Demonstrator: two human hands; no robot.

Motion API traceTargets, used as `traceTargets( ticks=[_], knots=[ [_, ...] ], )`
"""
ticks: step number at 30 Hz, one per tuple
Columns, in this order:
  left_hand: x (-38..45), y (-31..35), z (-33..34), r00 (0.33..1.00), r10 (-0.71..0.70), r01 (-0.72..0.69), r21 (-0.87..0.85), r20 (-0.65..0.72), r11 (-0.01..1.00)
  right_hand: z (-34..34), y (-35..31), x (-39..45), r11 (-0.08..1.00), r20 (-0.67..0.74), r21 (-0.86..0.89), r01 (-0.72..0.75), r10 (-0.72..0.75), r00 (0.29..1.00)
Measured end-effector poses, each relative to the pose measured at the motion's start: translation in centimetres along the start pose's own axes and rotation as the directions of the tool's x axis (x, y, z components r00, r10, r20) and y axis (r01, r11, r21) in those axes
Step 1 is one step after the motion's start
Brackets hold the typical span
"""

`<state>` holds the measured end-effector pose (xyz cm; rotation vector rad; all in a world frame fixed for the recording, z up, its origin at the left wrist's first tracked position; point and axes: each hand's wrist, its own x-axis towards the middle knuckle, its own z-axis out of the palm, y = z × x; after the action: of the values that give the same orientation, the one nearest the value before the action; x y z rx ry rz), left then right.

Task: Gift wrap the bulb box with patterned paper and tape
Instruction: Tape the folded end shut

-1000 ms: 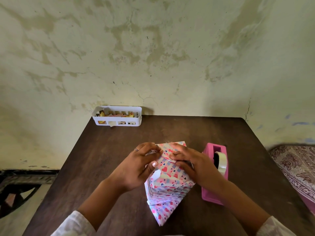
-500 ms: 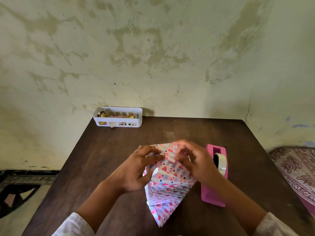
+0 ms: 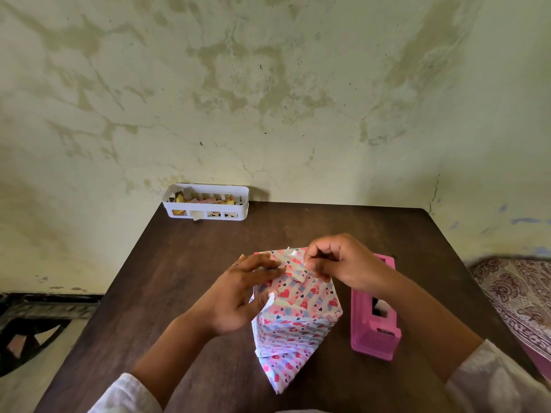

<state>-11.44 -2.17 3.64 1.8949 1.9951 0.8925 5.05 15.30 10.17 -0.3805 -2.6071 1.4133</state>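
Note:
The bulb box [image 3: 293, 317], wrapped in heart-patterned paper, stands upright on the dark wooden table [image 3: 185, 278]. My left hand [image 3: 238, 293] holds its upper left corner, with the fingers lying across the folded top flap [image 3: 295, 272] and the thumb on the front face. My right hand [image 3: 337, 263] hovers over the top right with curled fingers, thumb and forefinger pinching the edge of that flap. A shiny strip of tape [image 3: 293, 254] sits on the top fold. The paper's lower end juts out in a point toward me.
A pink tape dispenser [image 3: 374, 326] stands just right of the box. A white slotted basket [image 3: 205, 202] with paper scraps sits at the table's far left edge against the wall. A patterned cloth [image 3: 518, 296] lies beyond the right edge.
My right hand has lifted from pressing flat on the top fold and curled its fingers, now pinching at the flap's edge. My left hand stays on the box's upper left.

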Motion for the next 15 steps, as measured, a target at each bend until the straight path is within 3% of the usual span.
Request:
traceTargets(
  ticks=[3,6,15],
  knots=[
    [-0.1,0.0,0.0,1.000,-0.016,0.016,-0.026,-0.010,1.000,-0.5,-1.3,0.3,0.984,0.155,0.121,-0.131,0.111,0.982],
    [-0.1,0.3,0.1,1.000,-0.002,0.002,-0.034,-0.026,0.999,-0.8,-2.6,0.7,0.974,0.307,0.080,-0.212,0.178,0.935],
    [-0.4,0.5,0.3,0.999,-0.024,0.024,-0.006,-0.045,1.000,0.5,-2.3,2.3,0.893,0.212,-0.345,-0.288,0.373,0.903]
  ],
)
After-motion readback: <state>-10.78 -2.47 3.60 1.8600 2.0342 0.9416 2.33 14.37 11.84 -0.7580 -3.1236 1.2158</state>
